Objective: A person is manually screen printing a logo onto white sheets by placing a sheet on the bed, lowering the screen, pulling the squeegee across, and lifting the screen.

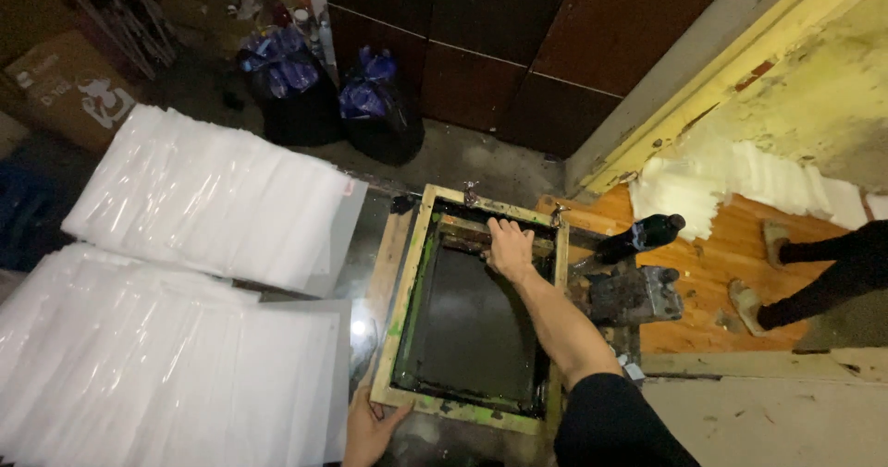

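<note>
Hands are seen at both ends of a wooden printing frame (400, 312) that lies flat on a dark table (366, 245). The right hand (509, 248) is stretched forward into the far end of the frame, palm down, with the fingers closed over a dark bar (481, 241) that runs across inside the frame; whether the bar is gripped tightly or only pressed cannot be told. The left hand (368, 430) is laid against the near left corner of the frame, the thumb spread away from the fingers and resting at the frame's edge, nothing being pinched. The frame's wood is smeared with green and yellow ink, and its dark mesh (472, 324) fills the middle. Two metal clamps are seen at the far rail.

Two large fanned stacks of clear white sheets (185, 273) are spread on the left of the table, well apart from the right hand. A dark bottle (640, 236) and a stained metal block (636, 293) are found just beside the frame's right side. Two dark tied bags (324, 92) are stood against the far wall. Another person's legs and sandalled feet (768, 273) are seen on the orange floor at the right.
</note>
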